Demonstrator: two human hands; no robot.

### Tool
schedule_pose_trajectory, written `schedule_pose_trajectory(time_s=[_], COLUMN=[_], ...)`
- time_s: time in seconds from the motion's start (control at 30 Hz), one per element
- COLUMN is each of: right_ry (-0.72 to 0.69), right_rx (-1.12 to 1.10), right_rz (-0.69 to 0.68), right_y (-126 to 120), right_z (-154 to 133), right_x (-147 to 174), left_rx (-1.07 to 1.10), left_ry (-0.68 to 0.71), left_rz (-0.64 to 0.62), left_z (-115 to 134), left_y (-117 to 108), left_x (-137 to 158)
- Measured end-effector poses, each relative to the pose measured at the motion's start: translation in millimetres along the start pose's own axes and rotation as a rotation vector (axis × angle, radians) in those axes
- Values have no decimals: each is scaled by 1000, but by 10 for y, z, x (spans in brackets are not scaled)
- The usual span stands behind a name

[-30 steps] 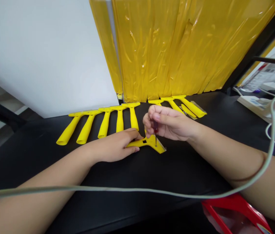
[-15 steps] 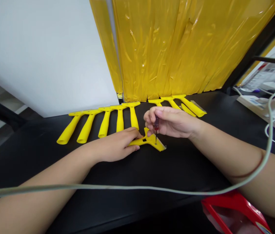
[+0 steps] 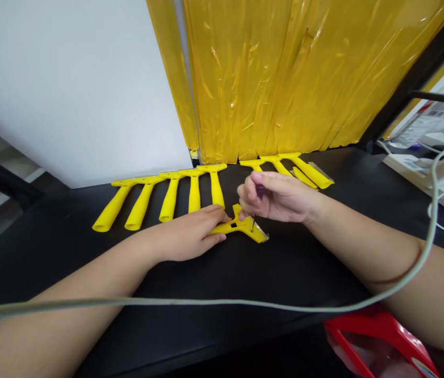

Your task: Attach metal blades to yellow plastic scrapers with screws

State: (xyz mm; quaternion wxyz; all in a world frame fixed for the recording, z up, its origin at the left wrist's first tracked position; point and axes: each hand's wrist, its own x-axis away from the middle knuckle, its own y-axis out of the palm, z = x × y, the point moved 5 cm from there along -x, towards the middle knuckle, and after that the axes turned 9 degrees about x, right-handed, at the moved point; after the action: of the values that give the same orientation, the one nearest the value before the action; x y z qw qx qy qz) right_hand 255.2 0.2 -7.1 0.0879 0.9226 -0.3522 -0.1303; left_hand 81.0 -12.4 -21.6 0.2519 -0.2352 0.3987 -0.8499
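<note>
My left hand grips the handle of a yellow scraper, pressing it on the black tabletop with its wide blade end toward the right. My right hand is closed around the dark purple grip of a screwdriver. The thin shaft points down, its tip at a screw near the scraper's blade edge. Fingers hide part of the screwdriver's grip and the far side of the scraper head.
Several yellow scrapers lie in a row at the back left, others at the back right. A pale cable crosses in front of my forearms. A red-framed object is at lower right. Yellow film and a white panel stand behind.
My right fingers have turned and curled further around the screwdriver, covering more of its grip. The tip stays on the screw, and my left hand holds the scraper in place.
</note>
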Motion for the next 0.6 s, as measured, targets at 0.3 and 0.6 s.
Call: schedule_pose_trajectory(time_s=[0.3, 0.6], right_ry=[-22, 17], right_rx=[-21, -56], right_rz=[39, 36], right_y=[16, 55], right_z=[-50, -11], right_x=[27, 10], left_rx=[-10, -15], left_ry=[16, 9], left_rz=[5, -8], left_z=[4, 5], left_y=[2, 7], left_x=[2, 0])
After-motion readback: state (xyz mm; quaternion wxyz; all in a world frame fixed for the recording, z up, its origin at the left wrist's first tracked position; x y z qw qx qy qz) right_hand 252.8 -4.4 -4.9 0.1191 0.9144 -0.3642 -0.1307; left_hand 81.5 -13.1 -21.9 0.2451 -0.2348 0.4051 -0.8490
